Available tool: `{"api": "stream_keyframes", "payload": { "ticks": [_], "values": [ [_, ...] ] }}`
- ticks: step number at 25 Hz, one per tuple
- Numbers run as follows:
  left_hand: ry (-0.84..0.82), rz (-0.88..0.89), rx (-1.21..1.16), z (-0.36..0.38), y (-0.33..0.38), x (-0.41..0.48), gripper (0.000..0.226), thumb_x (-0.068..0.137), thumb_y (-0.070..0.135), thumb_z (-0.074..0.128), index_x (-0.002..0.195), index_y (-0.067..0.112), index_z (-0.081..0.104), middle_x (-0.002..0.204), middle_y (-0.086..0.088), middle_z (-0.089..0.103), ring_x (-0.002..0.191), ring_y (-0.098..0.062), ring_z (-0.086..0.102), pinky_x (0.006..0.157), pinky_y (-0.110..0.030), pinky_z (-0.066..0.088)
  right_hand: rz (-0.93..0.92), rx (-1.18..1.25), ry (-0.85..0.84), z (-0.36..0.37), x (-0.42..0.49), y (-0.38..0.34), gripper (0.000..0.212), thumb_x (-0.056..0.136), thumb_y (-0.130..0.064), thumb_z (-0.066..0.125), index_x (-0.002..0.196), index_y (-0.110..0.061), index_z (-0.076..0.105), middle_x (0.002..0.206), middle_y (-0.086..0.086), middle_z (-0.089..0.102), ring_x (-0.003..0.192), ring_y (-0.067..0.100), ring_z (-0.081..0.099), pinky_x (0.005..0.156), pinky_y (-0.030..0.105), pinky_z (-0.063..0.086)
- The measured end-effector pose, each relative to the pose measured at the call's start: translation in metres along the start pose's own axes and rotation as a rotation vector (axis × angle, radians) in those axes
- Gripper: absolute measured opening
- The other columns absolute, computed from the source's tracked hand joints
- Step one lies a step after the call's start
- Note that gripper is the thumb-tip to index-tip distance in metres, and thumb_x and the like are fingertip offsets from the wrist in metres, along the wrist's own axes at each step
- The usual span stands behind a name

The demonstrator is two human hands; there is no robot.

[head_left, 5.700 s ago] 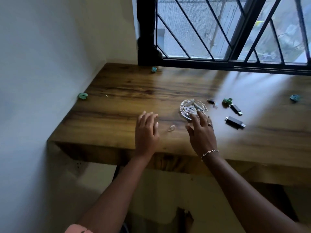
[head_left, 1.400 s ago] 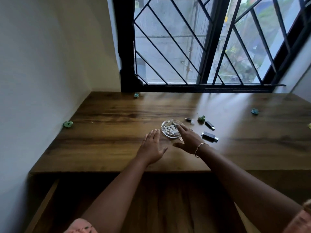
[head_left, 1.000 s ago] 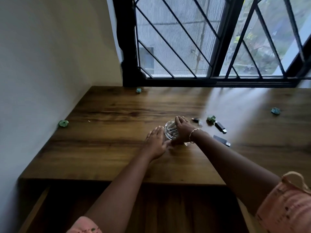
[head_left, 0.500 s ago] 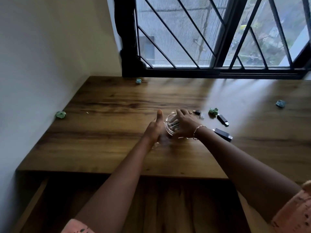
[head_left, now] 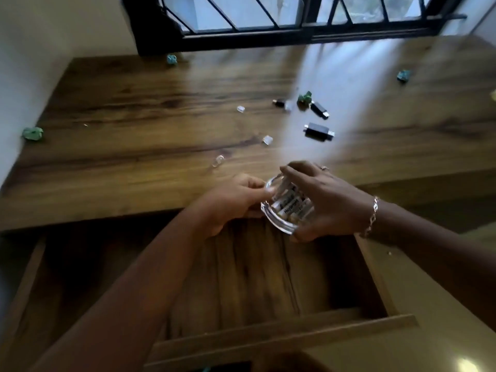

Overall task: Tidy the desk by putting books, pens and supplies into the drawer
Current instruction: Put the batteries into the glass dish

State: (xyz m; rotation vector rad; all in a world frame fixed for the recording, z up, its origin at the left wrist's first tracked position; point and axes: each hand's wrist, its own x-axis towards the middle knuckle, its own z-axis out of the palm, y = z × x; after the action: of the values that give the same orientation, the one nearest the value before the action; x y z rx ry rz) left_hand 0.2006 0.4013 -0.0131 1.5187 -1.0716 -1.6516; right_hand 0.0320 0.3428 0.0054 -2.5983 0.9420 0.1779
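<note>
Head-camera view, looking down at two bare arms reaching forward from the bottom of the picture. Both hands hold one small glass dish (head_left: pixel 277 222) in the air, above the front edge of the wooden tabletop (head_left: pixel 134 103) and the back of an open drawer (head_left: pixel 281 335).

The left hand (head_left: pixel 236 200) has a closed grip: its curled fingers and thumb pinch the dish's left rim. The right hand (head_left: pixel 322 202) also has a closed grip, with fingers arched over the far rim and the thumb pressed under the near side. It wears a ring, and there is a chain bracelet (head_left: pixel 373 213) on the wrist. The dish is tipped toward the camera and holds small labelled cylinders (head_left: pixel 290 208) that look like batteries; their print is too blurred to read.

The drawer is pulled out toward the viewer, with bare wooden floor showing below the hands between its side walls and front board. The forearms hide part of that floor.

Behind the hands on the tabletop lie three small clear pieces (head_left: pixel 267 140), three black USB sticks (head_left: pixel 319 131) and, well apart, several crumpled green scraps (head_left: pixel 32 133). A black window grille (head_left: pixel 295 22) runs along the tabletop's far edge, its top cut off. The far right of the tabletop is washed out by glare and motion blur.
</note>
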Motion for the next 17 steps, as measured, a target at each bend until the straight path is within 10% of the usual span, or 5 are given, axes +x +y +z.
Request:
{"api": "stream_keyframes", "payload": {
  "ticks": [9,17],
  "values": [
    [0.054,-0.165,0.273,0.069,-0.091,0.041,0.026,0.084,-0.003,0.057,0.105,0.009,0.067,0.102,-0.014,0.069,0.095,-0.028,0.066,0.086,-0.046,0.054,0.152,-0.088,-0.124,0.109,-0.047,0.026,0.107,0.069,-0.054,0.068,0.148,-0.024,0.003,0.145,0.009,0.017,0.132,0.027,0.024,0.103,0.032,0.038],
    [0.102,-0.255,0.301,0.098,-0.133,0.06,0.041,0.091,0.004,0.051,0.131,0.013,0.052,0.123,-0.011,0.06,0.106,-0.021,0.059,0.085,-0.031,0.051,0.267,-0.122,-0.294,0.149,-0.044,0.04,0.11,0.064,-0.043,0.078,0.147,-0.019,0.01,0.145,0.017,0.015,0.134,0.034,0.024,0.106,0.041,0.038]
  ]
}}
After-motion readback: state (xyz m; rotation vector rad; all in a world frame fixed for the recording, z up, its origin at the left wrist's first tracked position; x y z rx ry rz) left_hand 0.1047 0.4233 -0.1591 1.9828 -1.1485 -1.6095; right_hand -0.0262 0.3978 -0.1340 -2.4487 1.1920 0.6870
